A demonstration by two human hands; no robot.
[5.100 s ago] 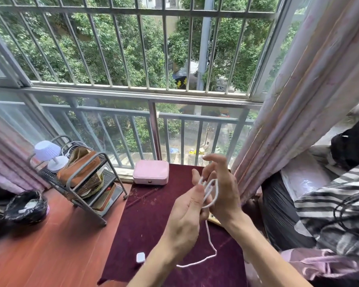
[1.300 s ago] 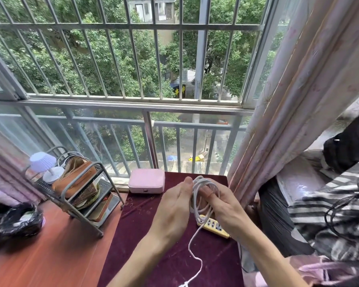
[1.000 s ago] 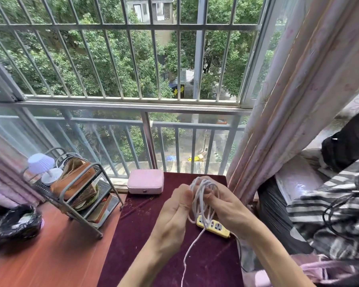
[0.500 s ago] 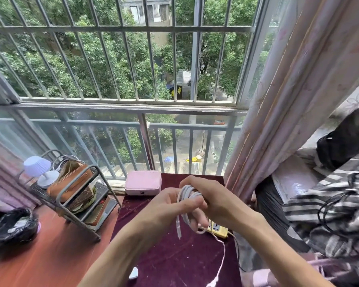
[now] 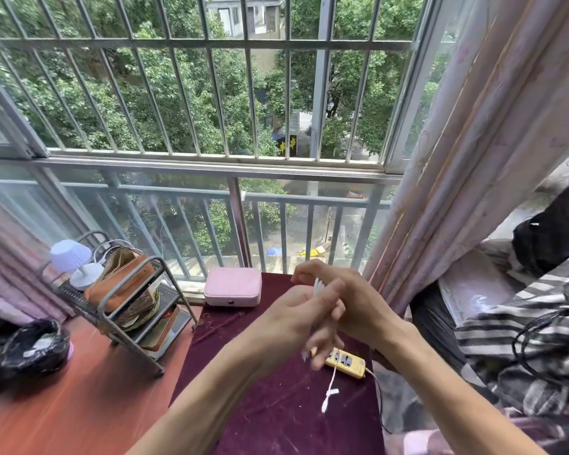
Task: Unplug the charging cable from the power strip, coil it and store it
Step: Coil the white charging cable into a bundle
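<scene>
Maroon cloth (image 5: 276, 415) – yellow power strip (image 5: 347, 361) on it | barred window (image 5: 211, 103) behind | both hands' fingers (image 5: 329, 290) clamp white cable (image 5: 329, 390)

Two hands, left (image 5: 296, 318) and right (image 5: 358, 303), grip one white cable (image 5: 329, 387). One yellow power strip (image 5: 347, 361) lies just below them; one pink case (image 5: 233, 286) sits to their left.
</scene>
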